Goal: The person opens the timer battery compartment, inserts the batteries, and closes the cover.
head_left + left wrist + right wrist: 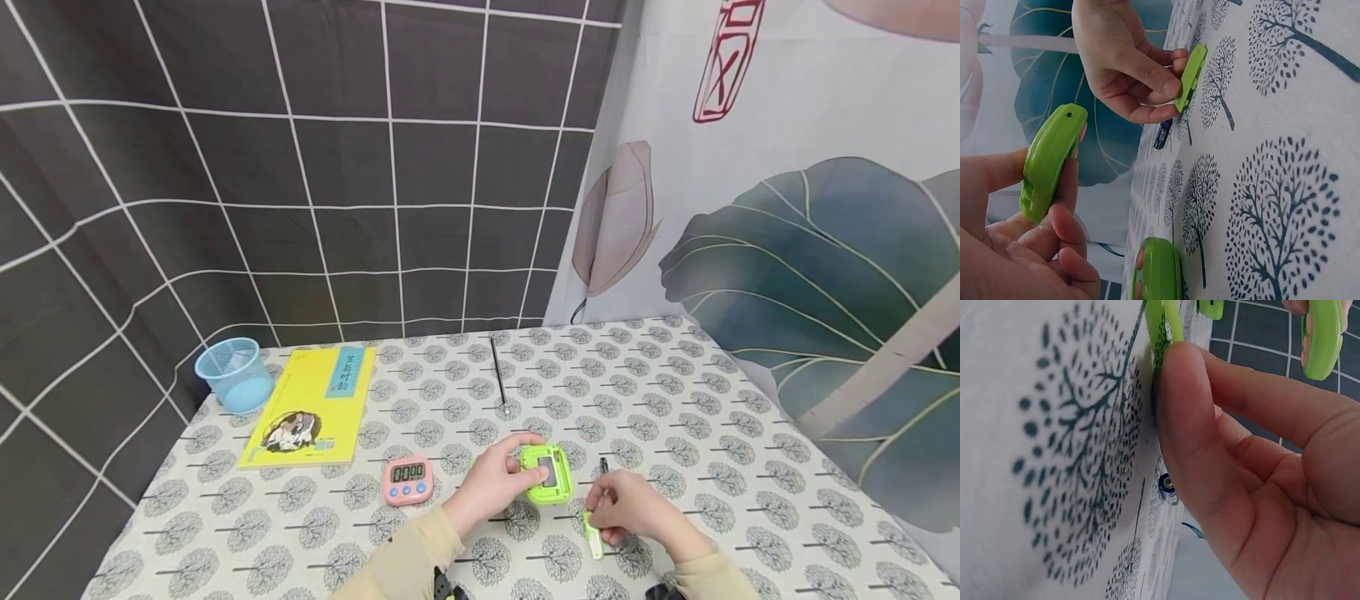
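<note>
My left hand [491,487] holds a light-green device [561,487] by its edges, thumb on the face turned up, which has a recessed slot and a grey patch. It looks like a kitchen timer seen from the back. My right hand [633,504] pinches a small flat green cover [594,537] between thumb and fingers, just above or touching the cloth. Beyond the right hand lies a small dark cylinder [1163,133], apparently a battery. A second rounded green object [1163,272] sits on the cloth near the left hand, mostly hidden in the head view.
A pink timer [408,481] with a digital display lies left of my left hand. Farther left are a yellow book [311,408] and a blue mesh basket [236,375]. A thin black rod [498,375] lies toward the back of the tree-patterned tablecloth [427,387].
</note>
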`<state>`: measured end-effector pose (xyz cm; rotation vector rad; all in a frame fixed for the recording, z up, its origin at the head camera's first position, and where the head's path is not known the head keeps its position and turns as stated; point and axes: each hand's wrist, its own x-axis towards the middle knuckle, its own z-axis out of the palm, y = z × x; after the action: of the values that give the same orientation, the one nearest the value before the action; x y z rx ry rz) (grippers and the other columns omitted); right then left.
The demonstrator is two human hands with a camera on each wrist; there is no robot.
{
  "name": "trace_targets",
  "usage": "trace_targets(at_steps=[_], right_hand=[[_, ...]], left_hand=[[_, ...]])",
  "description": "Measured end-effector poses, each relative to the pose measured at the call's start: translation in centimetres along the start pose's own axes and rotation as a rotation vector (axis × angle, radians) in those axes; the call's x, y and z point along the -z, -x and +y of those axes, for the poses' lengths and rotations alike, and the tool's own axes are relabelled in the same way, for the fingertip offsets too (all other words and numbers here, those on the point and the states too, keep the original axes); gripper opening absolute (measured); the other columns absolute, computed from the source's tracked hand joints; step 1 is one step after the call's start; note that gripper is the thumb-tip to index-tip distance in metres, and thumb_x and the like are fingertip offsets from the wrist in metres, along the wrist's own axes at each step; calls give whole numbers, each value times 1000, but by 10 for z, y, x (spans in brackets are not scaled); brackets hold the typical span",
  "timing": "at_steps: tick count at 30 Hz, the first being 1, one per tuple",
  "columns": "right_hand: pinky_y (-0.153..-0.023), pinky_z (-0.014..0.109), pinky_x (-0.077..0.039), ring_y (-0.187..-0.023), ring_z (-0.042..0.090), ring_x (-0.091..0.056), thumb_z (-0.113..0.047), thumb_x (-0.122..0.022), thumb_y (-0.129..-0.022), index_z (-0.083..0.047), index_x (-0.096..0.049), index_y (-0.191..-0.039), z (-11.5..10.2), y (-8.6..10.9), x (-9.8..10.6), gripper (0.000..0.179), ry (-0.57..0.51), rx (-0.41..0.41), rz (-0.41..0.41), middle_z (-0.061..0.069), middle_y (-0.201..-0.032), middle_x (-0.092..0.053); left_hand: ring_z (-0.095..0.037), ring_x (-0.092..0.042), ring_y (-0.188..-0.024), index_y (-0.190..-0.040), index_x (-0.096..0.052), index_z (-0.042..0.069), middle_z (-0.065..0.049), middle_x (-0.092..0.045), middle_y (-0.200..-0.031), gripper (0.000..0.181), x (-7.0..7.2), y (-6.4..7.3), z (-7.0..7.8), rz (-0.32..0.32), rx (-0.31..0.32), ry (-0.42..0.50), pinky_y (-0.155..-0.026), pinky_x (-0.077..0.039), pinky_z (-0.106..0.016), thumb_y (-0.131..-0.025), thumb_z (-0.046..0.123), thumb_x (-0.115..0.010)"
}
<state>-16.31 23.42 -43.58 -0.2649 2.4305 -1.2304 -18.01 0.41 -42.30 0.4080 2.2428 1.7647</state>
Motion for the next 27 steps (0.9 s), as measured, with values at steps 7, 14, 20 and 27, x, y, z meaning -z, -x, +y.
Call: trace_targets(at_steps=[7,14,20,27], right_hand=[[-50,25,-49,-56,13,-54,-6,-73,-77,-7,-63,-84,-2,-5,8,12,121,4,189,2,-63,-56],[-68,33,-50,-76,15,-55,-9,-82,-65,1,-65,-110,-4,-12,14,49,406,-9,344,5,-86,-59],[-71,37,-53,-74,16,-58,-6,-81,-65,8,-59,-117,0,-18,15,58,446,-32,330,6,-83,-61],[-66,33,-52,-68,14,-57,-1,-78,-66,9,-59,-115,6,-24,14,53,417,-32,345,2,-75,-61]], left_hand=[[-11,-54,-60,-126,-57,15,-2,-64,-71,43,-1,0,-2,0,4,26,-50,-42,-20,-85,16,-69],[-10,-57,-61,-124,-58,15,-3,-66,-73,41,-1,-2,-2,-10,7,35,-54,-48,-23,-85,16,-69],[-9,-50,-55,-121,-60,19,2,-63,-69,38,-3,-3,-2,-3,5,5,-47,-39,-19,-84,17,-70],[-13,-54,-58,-121,-61,18,1,-65,-70,38,-4,-4,-4,-1,12,11,-47,-39,-19,-84,16,-70]])
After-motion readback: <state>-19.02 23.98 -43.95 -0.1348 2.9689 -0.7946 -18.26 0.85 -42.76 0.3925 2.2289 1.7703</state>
